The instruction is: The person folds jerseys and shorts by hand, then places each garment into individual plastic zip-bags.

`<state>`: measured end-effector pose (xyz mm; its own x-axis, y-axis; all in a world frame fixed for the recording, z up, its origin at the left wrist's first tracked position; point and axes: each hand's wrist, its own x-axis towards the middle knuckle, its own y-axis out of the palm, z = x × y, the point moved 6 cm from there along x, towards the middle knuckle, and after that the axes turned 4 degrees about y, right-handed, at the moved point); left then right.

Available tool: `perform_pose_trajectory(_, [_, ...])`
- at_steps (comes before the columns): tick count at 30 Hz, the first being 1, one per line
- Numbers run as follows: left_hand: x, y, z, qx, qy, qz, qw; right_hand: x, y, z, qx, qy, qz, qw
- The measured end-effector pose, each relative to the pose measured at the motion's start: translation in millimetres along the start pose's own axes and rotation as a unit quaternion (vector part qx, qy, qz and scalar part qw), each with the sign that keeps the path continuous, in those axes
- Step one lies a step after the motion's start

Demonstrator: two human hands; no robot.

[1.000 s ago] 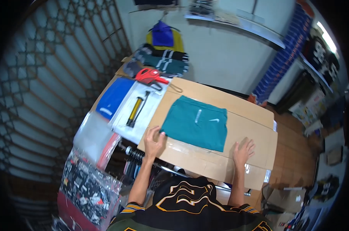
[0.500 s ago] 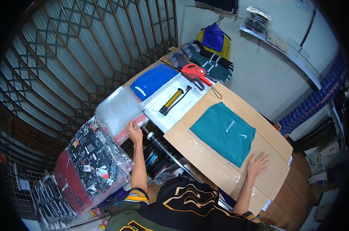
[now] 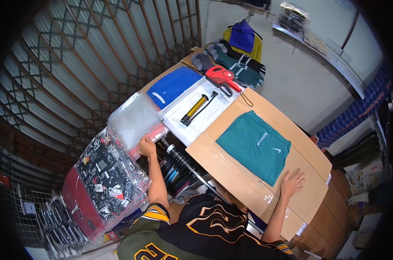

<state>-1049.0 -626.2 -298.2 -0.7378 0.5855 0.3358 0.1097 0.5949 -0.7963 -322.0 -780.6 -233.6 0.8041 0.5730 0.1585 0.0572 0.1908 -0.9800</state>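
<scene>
My left hand (image 3: 146, 146) is at the near edge of a stack of clear plastic bags (image 3: 133, 119), its fingers closed on the pinkish-red edge of a bag. What exactly lies under the fingertips is partly hidden. My right hand (image 3: 293, 183) rests flat on the cardboard sheet (image 3: 231, 171), fingers spread and holding nothing. Just beyond it lies a folded teal garment (image 3: 255, 147) with a small white logo and a pale label strip.
Behind the cardboard are a red price-label gun (image 3: 222, 77), a yellow-and-black hand pump (image 3: 195, 109) and a blue packed garment (image 3: 172, 86). Bagged black patterned clothes (image 3: 112, 169) lie at left. A metal rail (image 3: 196, 170) crosses the gap between the surfaces.
My left hand has shifted slightly left and toward me along the bag edge, exposing more of the pinkish strip. My right hand stays on the cardboard. The view has tilted slightly.
</scene>
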Motion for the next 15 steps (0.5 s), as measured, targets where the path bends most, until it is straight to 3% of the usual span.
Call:
perform_pose_trajectory(6, [8,-16,1,-0.064,-0.129,-0.056,0.988,0,0,1,-0.002,-0.001,0.01,1.0])
perform_pose_trajectory(15, [3,-31,-21,-0.115,-0.072,-0.065,0.989,1,2,0,-0.008,0.0,0.002,1.0])
